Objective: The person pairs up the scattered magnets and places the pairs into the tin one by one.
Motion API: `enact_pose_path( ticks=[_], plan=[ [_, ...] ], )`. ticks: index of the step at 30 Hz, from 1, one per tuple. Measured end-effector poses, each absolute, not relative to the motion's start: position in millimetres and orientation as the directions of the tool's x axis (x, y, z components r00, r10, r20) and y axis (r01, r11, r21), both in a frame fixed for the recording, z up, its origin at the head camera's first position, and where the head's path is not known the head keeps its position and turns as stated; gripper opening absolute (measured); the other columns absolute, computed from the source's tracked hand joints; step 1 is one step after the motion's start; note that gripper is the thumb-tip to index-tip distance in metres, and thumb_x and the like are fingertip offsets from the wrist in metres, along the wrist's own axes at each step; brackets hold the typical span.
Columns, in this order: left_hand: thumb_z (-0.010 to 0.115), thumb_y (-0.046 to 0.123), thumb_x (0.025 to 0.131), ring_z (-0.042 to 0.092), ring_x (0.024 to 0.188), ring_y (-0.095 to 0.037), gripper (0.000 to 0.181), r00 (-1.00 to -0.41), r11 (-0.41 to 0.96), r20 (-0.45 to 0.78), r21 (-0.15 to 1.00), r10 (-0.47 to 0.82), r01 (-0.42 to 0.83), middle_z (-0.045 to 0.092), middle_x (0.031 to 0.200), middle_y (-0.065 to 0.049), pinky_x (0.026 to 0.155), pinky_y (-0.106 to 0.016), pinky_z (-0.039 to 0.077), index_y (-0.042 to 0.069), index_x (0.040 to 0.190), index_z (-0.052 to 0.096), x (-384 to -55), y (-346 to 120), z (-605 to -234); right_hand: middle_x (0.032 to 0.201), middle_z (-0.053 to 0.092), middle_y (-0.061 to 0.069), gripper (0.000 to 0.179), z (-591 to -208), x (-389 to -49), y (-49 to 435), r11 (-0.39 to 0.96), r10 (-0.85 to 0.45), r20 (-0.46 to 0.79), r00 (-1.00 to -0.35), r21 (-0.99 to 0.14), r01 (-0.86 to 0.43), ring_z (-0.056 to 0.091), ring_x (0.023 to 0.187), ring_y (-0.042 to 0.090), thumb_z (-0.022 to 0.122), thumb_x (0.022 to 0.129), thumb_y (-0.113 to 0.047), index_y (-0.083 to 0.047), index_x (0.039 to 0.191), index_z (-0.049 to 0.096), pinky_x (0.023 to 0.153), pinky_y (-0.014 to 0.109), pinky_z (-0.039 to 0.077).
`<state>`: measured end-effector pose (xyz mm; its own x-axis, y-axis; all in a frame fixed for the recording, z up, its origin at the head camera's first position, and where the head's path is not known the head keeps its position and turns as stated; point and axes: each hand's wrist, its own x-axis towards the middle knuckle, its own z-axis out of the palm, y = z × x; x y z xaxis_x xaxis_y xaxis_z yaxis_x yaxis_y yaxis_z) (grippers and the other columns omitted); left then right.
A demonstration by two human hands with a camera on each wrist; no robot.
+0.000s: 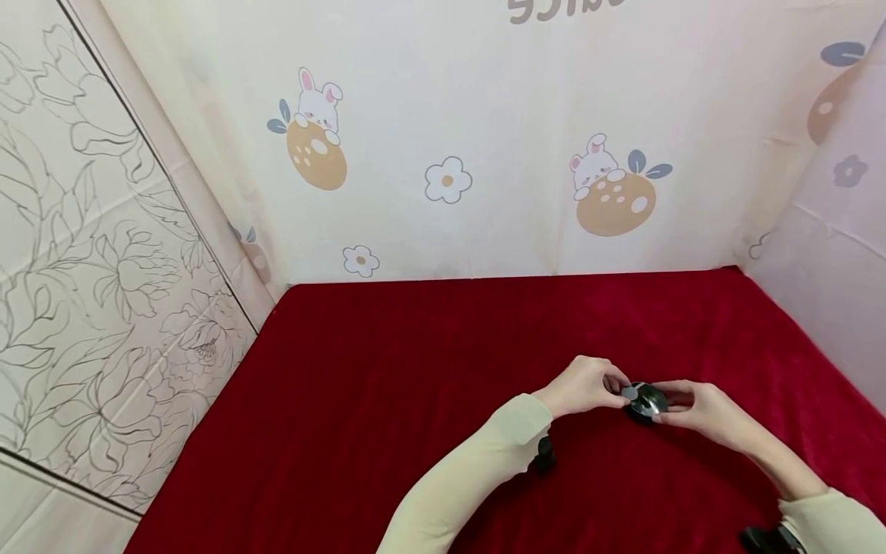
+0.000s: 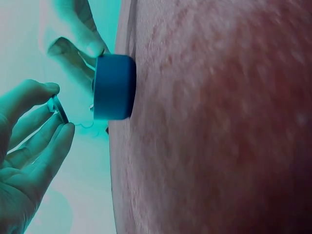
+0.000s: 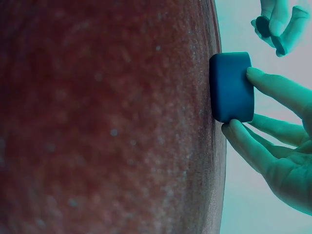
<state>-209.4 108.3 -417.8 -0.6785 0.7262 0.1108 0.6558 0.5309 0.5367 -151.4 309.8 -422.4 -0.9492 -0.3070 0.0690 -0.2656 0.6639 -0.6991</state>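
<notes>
A low, round dark container (image 1: 642, 412) with a shiny top stands on the red cloth. My right hand (image 1: 713, 412) grips its side, thumb and fingers on opposite edges; the right wrist view shows the fingertips against the smooth wall of the container (image 3: 231, 87). Just left of it, my left hand (image 1: 584, 386) pinches a small grey disc (image 1: 629, 392) near the container's rim. Seen edge-on in the left wrist view, the disc (image 2: 60, 109) is thin and sits between thumb and fingertips, apart from the container.
Red velvety cloth (image 1: 415, 415) covers the table. Behind it hangs a pale curtain (image 1: 512, 223) printed with rabbits and flowers. A panel with line-drawn flowers (image 1: 118, 269) stands on the left, and another pale curtain (image 1: 824, 254) borders the right side.
</notes>
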Motion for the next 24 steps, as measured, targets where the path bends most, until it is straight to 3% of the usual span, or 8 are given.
enact_pose_path(
  ticks=[16, 24],
  plan=[
    [0.067, 0.027, 0.078, 0.047, 0.069, 0.012, 0.024, -0.699, 0.563, 0.107, 0.513, 0.707, 0.648, 0.059, 0.084, 0.015, 0.061, 0.0, 0.034, 0.019, 0.101, 0.067, -202, 136, -420, 0.099, 0.06, 0.023, 0.047, -425, -152, 311, 0.683, -0.295, 0.099, -0.95, -0.673, -0.282, 0.063, 0.076, 0.01, 0.072, 0.073, -0.012, 0.015, 0.108, 0.053, 0.06, 0.016, 0.047],
    [0.067, 0.028, 0.077, 0.049, 0.069, 0.013, 0.026, -0.708, 0.572, 0.118, 0.505, 0.696, 0.646, 0.06, 0.087, 0.015, 0.06, 0.0, 0.034, 0.019, 0.101, 0.067, -200, 142, -425, 0.101, 0.058, 0.026, 0.049, -425, -149, 311, 0.665, -0.291, 0.081, -0.953, -0.699, -0.263, 0.06, 0.077, 0.001, 0.07, 0.074, -0.011, 0.017, 0.109, 0.051, 0.061, 0.017, 0.048]
  ],
)
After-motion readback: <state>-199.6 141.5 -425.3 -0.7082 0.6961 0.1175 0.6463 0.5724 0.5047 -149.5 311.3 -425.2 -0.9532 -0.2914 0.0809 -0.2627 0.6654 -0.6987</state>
